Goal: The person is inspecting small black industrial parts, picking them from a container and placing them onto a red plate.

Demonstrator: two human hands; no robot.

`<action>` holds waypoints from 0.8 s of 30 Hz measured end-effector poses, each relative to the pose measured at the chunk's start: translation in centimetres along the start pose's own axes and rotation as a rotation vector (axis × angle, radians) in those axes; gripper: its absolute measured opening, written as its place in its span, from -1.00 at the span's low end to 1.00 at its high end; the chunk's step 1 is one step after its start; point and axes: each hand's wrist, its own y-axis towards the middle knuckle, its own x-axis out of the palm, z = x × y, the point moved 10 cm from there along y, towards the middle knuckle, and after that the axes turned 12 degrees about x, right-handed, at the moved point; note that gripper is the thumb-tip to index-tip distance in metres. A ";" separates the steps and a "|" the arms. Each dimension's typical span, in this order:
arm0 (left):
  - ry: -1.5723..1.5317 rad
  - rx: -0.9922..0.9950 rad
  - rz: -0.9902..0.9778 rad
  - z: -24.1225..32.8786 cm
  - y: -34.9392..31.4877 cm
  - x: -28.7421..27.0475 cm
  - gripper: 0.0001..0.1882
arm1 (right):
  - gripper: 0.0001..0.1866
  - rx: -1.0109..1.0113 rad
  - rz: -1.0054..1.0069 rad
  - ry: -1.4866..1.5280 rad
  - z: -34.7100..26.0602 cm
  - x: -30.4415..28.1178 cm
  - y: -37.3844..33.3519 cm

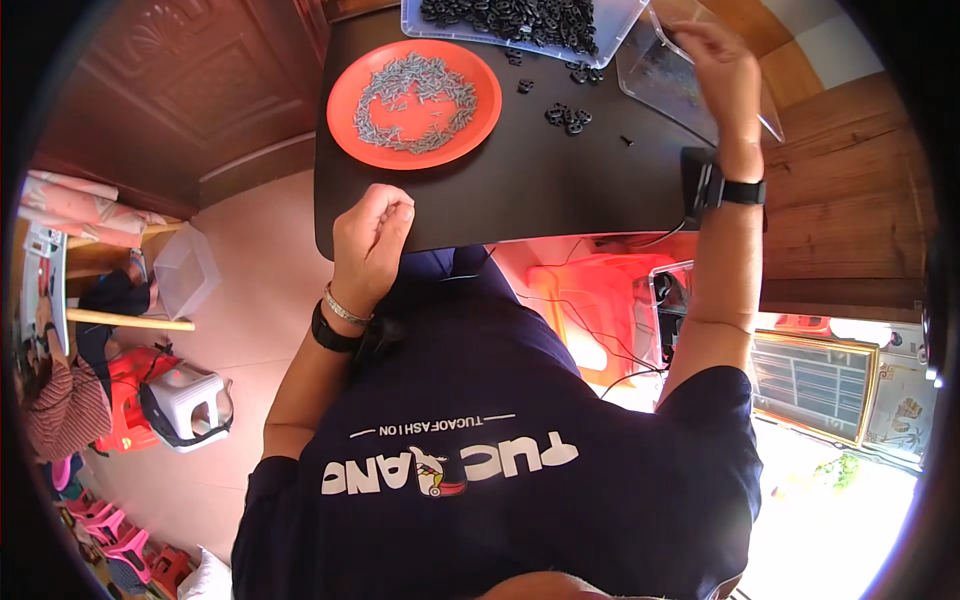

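Observation:
My left hand (372,235) rests at the table's near edge, just below the orange plate (413,157). Its fingers are curled together, hiding whatever may be inside. Many small grey screw-like pieces (372,125) form a ring on that plate. At the right, my right hand (715,65) is over a clear plastic tray (655,88), fingers stretched out. A small dark piece shows by its fingertips; whether they touch it is unclear. Between the hands, small black plastic parts (570,118) lie in loose groups on the dark table (480,205).
A clear bin (606,58) heaped with black parts stands at the table's far edge. A dark device with a cable (694,180) sits beside my right forearm. Orange stools (600,290) are under the table. Another person in a striped top (70,405) is at the far left.

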 end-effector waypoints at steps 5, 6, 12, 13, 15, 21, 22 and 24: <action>-0.029 -0.035 -0.006 -0.5 -0.2 0.0 -0.86 | -0.70 -0.019 -0.614 -0.144 0.8 11.7 -5.5; -0.029 -0.036 -0.009 -0.4 -0.1 0.1 -0.86 | -0.68 0.030 -0.665 -0.212 1.7 13.0 -6.2; 0.003 -0.011 -0.017 0.1 0.0 0.3 -0.88 | -0.71 -0.085 -0.624 -0.333 1.2 16.1 -7.6; -0.018 0.003 0.008 0.4 0.1 0.3 -0.90 | -0.71 -0.086 -0.625 -0.332 1.1 16.2 -7.4; -0.037 0.014 0.036 0.5 0.2 0.1 -0.92 | -0.76 0.035 -0.700 -0.267 1.6 16.5 -7.3; -0.038 0.021 0.036 0.0 0.0 0.2 -0.93 | -0.77 0.043 -0.704 -0.084 1.8 16.5 -6.7; -0.028 0.037 0.041 0.1 0.1 0.1 -0.93 | -0.77 0.041 -0.704 -0.083 1.9 16.4 -6.6; -0.016 0.051 0.046 0.3 0.1 0.1 -0.92 | -0.78 0.135 -0.746 0.086 1.9 16.2 -6.5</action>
